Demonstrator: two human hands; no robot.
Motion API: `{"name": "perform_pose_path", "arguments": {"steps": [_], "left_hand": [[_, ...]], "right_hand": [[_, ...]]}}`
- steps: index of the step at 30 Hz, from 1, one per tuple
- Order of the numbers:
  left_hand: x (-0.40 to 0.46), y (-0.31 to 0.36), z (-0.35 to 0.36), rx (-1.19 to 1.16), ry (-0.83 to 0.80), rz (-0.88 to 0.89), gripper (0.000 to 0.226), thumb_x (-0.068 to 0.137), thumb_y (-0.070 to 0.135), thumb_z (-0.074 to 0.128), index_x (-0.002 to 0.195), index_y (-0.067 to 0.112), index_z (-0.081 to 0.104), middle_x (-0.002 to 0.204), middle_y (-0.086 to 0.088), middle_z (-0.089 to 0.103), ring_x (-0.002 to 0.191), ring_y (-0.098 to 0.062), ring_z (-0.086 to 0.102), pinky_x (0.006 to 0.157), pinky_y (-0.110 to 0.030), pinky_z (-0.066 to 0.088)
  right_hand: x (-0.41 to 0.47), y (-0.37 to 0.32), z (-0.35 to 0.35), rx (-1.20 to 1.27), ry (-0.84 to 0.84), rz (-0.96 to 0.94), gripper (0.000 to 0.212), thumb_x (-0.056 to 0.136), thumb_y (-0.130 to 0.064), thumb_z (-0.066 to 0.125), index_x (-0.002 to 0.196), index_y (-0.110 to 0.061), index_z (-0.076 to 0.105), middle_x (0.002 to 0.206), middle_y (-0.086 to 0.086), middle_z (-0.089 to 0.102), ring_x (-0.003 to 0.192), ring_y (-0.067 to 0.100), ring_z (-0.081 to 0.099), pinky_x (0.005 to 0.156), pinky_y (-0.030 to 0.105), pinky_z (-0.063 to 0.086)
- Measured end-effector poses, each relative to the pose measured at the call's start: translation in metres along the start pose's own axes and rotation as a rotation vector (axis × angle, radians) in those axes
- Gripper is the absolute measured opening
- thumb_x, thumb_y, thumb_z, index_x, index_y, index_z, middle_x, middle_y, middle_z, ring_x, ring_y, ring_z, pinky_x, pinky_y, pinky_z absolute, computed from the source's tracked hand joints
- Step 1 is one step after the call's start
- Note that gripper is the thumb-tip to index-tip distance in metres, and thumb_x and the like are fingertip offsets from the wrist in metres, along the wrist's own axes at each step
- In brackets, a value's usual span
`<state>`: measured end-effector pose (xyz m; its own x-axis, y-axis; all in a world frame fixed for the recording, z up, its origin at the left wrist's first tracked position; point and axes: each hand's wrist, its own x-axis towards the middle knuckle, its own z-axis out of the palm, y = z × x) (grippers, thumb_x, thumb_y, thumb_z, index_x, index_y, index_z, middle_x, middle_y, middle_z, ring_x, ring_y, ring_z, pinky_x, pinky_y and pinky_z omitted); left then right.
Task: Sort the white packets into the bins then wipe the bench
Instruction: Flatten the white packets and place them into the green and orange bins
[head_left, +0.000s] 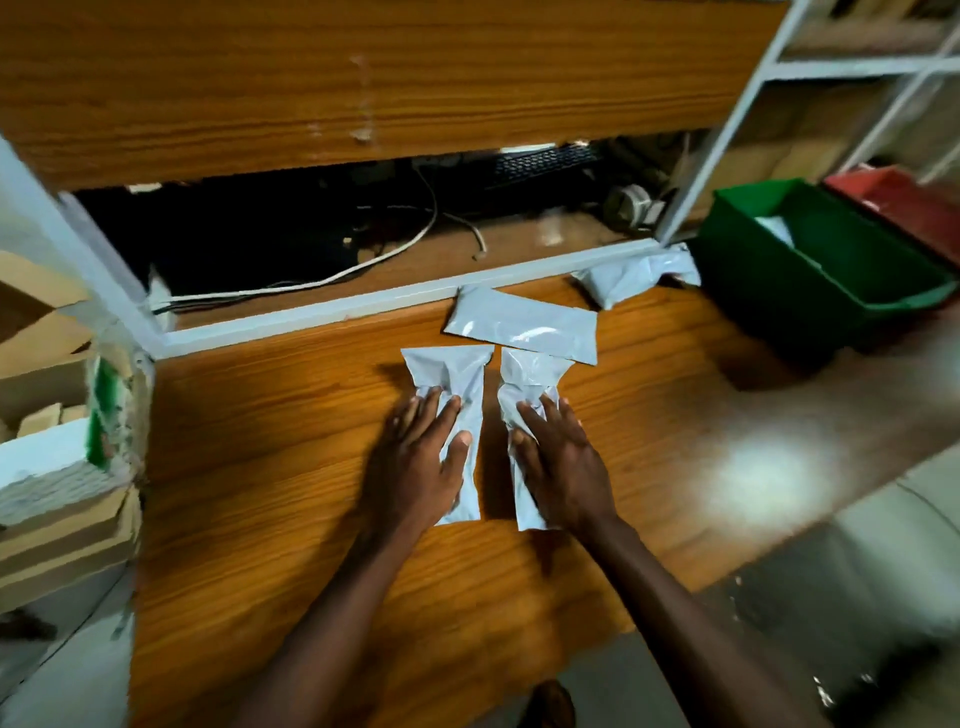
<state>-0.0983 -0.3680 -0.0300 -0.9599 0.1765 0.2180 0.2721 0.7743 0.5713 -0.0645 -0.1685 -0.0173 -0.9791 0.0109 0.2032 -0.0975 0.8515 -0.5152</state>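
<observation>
Several white packets lie on the wooden bench (260, 493). My left hand (423, 457) rests flat, fingers spread, on the left packet (457, 374). My right hand (561, 462) lies the same way on the right packet (524, 384) beside it. A third packet (524, 325) lies crosswise just beyond them. A fourth, crumpled packet (634, 275) sits against the white rail near the green bin (779, 291). The green bin holds something white (776, 228). A red bin (904, 202) stands behind it at the far right.
A white metal rack frame (727, 140) rises at the back right. Behind the white rail (363, 306) a lower shelf holds cables and a keyboard (545, 163). Stacked cardboard boxes and paper (57, 467) crowd the left edge. The bench's front edge runs diagonally at the lower right.
</observation>
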Motion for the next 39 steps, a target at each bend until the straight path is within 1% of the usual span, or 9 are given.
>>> {"name": "perform_pose_path", "arguments": {"steps": [5,11,15,19,24,27,33,36,39], "left_hand": [[0.008,0.074,0.043,-0.08,-0.092,0.138,0.06,0.097,0.059,0.025,0.147,0.03,0.042,0.159,0.003,0.031,0.15,-0.021,0.018,0.119,-0.049,0.025],[0.009,0.179,0.107,-0.149,-0.2,0.258,0.054,0.098,0.05,0.037,0.148,0.03,0.042,0.16,0.005,0.027,0.15,-0.019,0.017,0.121,-0.034,0.014],[0.004,0.253,0.152,-0.257,-0.278,0.313,0.055,0.098,0.046,0.039,0.149,0.026,0.041,0.16,0.004,0.027,0.15,-0.016,0.017,0.122,-0.039,0.021],[0.001,0.321,0.197,-0.209,-0.299,0.383,0.054,0.1,0.047,0.037,0.15,0.028,0.039,0.159,0.004,0.029,0.149,-0.017,0.022,0.121,-0.043,0.025],[0.0,0.399,0.244,-0.139,-0.362,0.476,0.056,0.098,0.049,0.033,0.15,0.029,0.038,0.16,0.004,0.029,0.15,-0.02,0.02,0.115,-0.043,0.031],[0.007,0.435,0.274,-0.163,-0.417,0.493,0.057,0.097,0.048,0.033,0.151,0.03,0.036,0.16,0.004,0.028,0.151,-0.02,0.017,0.112,-0.044,0.034],[0.046,0.51,0.347,-0.191,-0.421,0.535,0.053,0.101,0.045,0.036,0.152,0.029,0.033,0.162,0.004,0.023,0.151,-0.022,0.016,0.114,-0.042,0.03],[0.076,0.548,0.391,-0.178,-0.449,0.55,0.053,0.102,0.045,0.034,0.152,0.03,0.032,0.163,0.003,0.021,0.151,-0.022,0.013,0.117,-0.043,0.025],[0.103,0.587,0.426,-0.165,-0.477,0.544,0.053,0.101,0.044,0.032,0.152,0.028,0.035,0.162,0.0,0.025,0.15,-0.026,0.018,0.119,-0.044,0.023]], "right_hand": [[-0.036,0.058,-0.056,-0.038,0.113,0.154,0.052,0.102,-0.054,0.034,0.15,-0.034,0.042,0.163,0.0,0.026,0.153,0.02,0.013,0.113,0.042,0.035],[-0.081,0.139,-0.128,-0.05,0.172,0.311,0.058,0.1,-0.055,0.031,0.152,-0.031,0.038,0.164,0.004,0.025,0.154,0.025,0.012,0.119,0.046,0.028],[-0.112,0.201,-0.17,-0.058,0.25,0.367,0.054,0.101,-0.052,0.034,0.148,-0.029,0.046,0.16,0.004,0.035,0.151,0.029,0.022,0.113,0.047,0.038],[-0.145,0.258,-0.21,-0.055,0.335,0.434,0.046,0.102,-0.043,0.045,0.145,-0.027,0.049,0.156,0.003,0.041,0.148,0.027,0.029,0.108,0.045,0.043],[-0.174,0.32,-0.254,-0.08,0.421,0.519,0.046,0.103,-0.04,0.048,0.148,-0.033,0.044,0.16,-0.005,0.035,0.15,0.021,0.024,0.106,0.04,0.043],[-0.18,0.354,-0.277,-0.083,0.443,0.558,0.047,0.104,-0.042,0.046,0.15,-0.034,0.043,0.161,-0.004,0.033,0.15,0.022,0.024,0.109,0.041,0.04],[-0.164,0.448,-0.318,-0.09,0.424,0.608,0.051,0.104,-0.05,0.038,0.153,-0.04,0.033,0.165,-0.008,0.021,0.153,0.024,0.016,0.117,0.044,0.032],[-0.148,0.502,-0.34,-0.093,0.428,0.643,0.052,0.103,-0.051,0.039,0.153,-0.041,0.032,0.164,-0.008,0.02,0.153,0.025,0.016,0.115,0.045,0.034],[-0.131,0.544,-0.367,-0.102,0.421,0.671,0.058,0.1,-0.06,0.029,0.152,-0.037,0.037,0.164,-0.002,0.025,0.152,0.03,0.02,0.114,0.048,0.038]]}}
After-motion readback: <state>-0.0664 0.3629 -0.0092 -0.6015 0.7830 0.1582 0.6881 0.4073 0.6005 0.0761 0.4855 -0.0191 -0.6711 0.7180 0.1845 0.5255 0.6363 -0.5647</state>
